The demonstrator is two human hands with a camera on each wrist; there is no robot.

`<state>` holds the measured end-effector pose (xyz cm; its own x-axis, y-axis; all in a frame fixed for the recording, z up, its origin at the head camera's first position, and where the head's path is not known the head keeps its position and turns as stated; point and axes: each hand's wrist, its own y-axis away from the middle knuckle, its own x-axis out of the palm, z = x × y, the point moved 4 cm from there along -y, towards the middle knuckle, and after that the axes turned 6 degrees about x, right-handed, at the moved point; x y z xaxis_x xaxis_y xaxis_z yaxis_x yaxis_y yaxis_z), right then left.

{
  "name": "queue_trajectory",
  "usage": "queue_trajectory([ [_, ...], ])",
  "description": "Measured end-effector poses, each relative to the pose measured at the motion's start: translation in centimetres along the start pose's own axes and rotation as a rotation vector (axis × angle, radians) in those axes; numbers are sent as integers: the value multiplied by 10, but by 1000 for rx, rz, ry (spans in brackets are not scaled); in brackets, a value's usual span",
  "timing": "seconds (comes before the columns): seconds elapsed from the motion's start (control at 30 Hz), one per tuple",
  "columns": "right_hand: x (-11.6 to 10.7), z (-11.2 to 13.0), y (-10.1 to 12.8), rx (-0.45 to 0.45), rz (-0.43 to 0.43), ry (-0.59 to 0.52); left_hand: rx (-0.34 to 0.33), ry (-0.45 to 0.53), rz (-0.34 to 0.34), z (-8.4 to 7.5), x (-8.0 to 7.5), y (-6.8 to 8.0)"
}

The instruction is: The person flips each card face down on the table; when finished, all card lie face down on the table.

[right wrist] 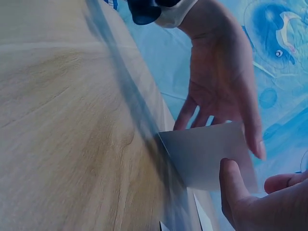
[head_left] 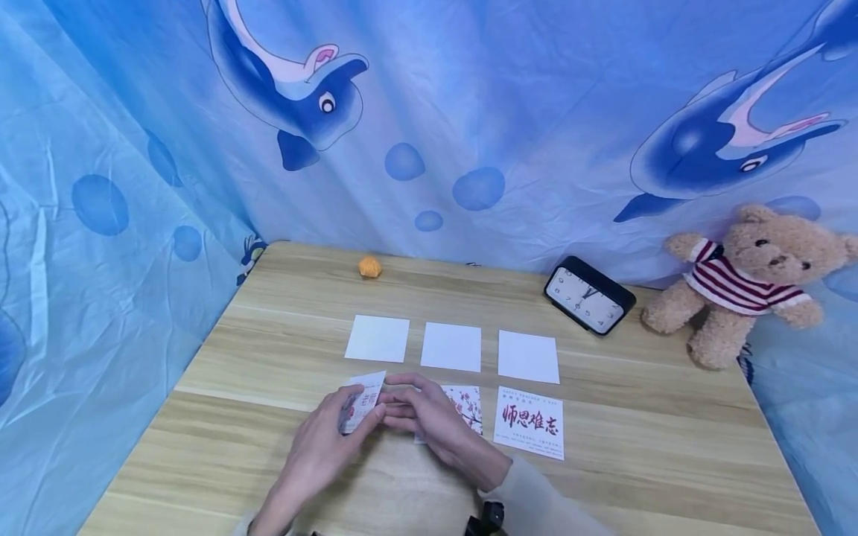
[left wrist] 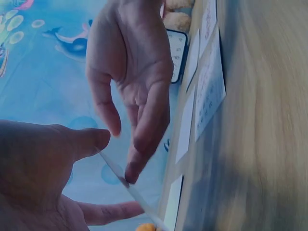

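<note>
Looks like mid card-handling: left hand (head_left: 326, 429) clamped on card (head_left: 366, 398), nearer left edge of counter (head_left: 221, 417); right hand (head_left: 439, 422) touches it, thumb apart. Next probably needs one clean release.

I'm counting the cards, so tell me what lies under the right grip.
Under the right grip, the head view shows part of a blossom-printed card. The rest is covered, so its remaining print cannot be seen.

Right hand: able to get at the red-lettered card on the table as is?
Probably yes. The red-lettered card lies uncovered to the right of the right hand, which seems only to touch the card in the left hand.
</note>
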<state>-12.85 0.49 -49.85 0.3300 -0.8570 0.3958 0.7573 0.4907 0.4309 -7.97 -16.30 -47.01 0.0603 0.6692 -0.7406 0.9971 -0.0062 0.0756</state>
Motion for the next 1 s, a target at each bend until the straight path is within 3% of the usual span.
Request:
queue_trajectory([
  [0.1,1,-3,-3,-1,0,21,11,58,6,-2,1,0],
  [0.37,0,-13,-9,-33,20,53,85,370,-1,-6,4,-2],
  [0.63,0,-16,-13,-66,-52,139,164,521,-63,-4,-2,-2],
  [1.0,-4,-12,-13,-106,-136,315,31,674,-109,9,-14,-2],
])
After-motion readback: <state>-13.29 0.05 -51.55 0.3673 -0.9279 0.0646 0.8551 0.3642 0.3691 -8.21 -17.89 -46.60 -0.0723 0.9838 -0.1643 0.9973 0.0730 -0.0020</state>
